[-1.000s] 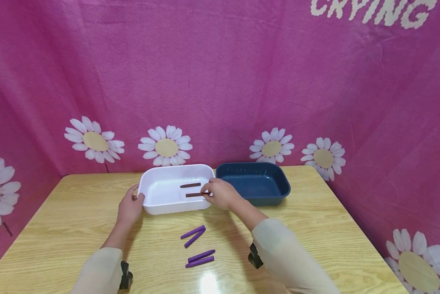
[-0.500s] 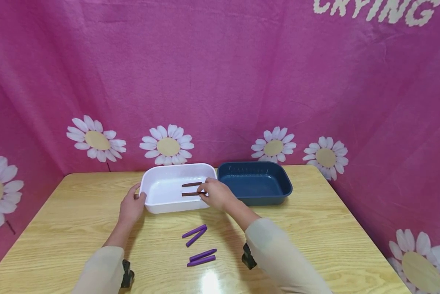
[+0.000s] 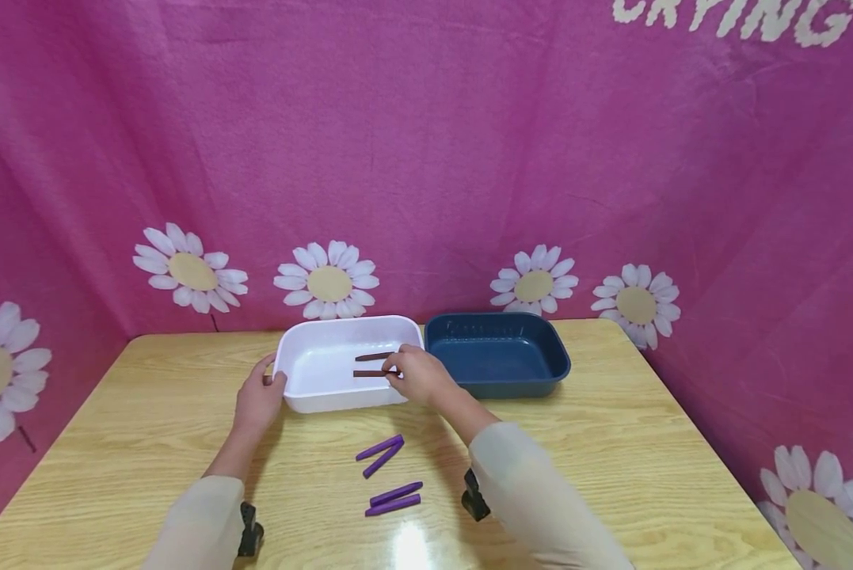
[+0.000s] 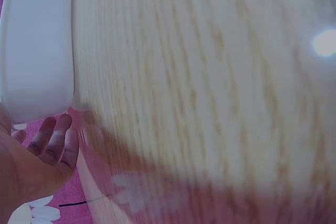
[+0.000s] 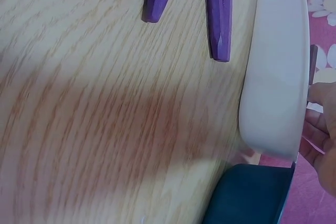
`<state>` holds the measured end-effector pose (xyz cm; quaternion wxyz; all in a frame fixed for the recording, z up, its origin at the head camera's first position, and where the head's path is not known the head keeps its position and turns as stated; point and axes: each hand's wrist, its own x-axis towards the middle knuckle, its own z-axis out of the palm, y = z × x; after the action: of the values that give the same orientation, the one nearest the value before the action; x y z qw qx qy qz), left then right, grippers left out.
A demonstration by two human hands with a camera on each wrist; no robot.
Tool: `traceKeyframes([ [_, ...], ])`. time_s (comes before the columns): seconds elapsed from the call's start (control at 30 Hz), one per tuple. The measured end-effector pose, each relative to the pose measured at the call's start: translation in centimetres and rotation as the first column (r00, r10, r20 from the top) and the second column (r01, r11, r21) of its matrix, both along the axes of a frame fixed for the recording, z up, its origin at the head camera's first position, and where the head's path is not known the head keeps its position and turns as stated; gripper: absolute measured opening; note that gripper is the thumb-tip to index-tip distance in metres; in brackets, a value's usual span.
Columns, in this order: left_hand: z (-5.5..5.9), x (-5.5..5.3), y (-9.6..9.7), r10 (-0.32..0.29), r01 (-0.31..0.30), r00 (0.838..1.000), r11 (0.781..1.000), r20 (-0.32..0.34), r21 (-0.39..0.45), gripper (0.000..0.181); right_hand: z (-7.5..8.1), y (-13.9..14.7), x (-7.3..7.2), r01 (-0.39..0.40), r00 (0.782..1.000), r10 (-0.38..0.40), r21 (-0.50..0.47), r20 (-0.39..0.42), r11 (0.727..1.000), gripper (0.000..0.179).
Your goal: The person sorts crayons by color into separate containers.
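Note:
My left hand (image 3: 258, 402) holds the left end of the white plastic tub (image 3: 312, 404), thumb near its front corner. In the left wrist view, the fingers (image 4: 52, 142) lie against the tub's outer end. Over the tub's right side, my right hand (image 3: 424, 378) pinches a brown crayon (image 3: 369, 374) by its right end; the fingertips cover that end. Behind it, another brown crayon (image 3: 373, 356) lies in the tub, nearly parallel. The right wrist view shows the tub's outer wall (image 5: 275, 66), with a bit of brown crayon (image 5: 313, 59) above the rim.
A dark blue tub (image 3: 512, 389) stands against the white one on its right. Several purple crayons (image 3: 394, 504) lie in two pairs on the wooden table (image 3: 148, 427) in front. A pink curtain with white daisies (image 3: 329, 283) hangs behind the table.
My right hand has shifted slightly left with the brown crayon, further over the white tub. The left hand stays at the tub's end. The whole head view has drifted a little.

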<state>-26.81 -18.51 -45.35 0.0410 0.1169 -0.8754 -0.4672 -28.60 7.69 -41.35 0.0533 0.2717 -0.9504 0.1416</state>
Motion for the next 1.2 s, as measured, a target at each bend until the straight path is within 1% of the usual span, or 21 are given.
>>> traceKeyframes([
  [0.3,-0.21,-0.11,-0.01,0.001,-0.001,1.0,1.0,-0.003,-0.004,0.052,-0.55,0.1,-0.37,0.037,0.999,-0.037,-0.003,0.012,0.999,0.015],
  [0.5,-0.22,-0.23,-0.04,-0.004,0.005,1.0,1.0,0.01,-0.003,0.052,-0.54,0.16,-0.56,0.058,0.998,-0.058,0.024,0.001,0.998,0.015],
  [0.67,-0.23,-0.19,-0.06,-0.005,0.005,1.0,1.0,0.017,0.008,0.052,-0.74,0.16,-0.63,0.053,0.999,-0.052,0.021,-0.01,0.998,0.013],
  [1.0,-0.31,-0.22,0.03,0.008,-0.008,1.0,1.0,-0.008,0.001,0.052,-0.99,0.03,-0.64,0.049,0.998,-0.049,0.013,-0.026,0.999,0.013],
  [1.2,-0.31,-0.27,-0.17,0.004,-0.004,1.0,1.0,-0.003,0.0,0.052,-1.04,-0.06,-0.74,0.053,0.999,-0.052,0.016,-0.013,0.998,0.013],
])
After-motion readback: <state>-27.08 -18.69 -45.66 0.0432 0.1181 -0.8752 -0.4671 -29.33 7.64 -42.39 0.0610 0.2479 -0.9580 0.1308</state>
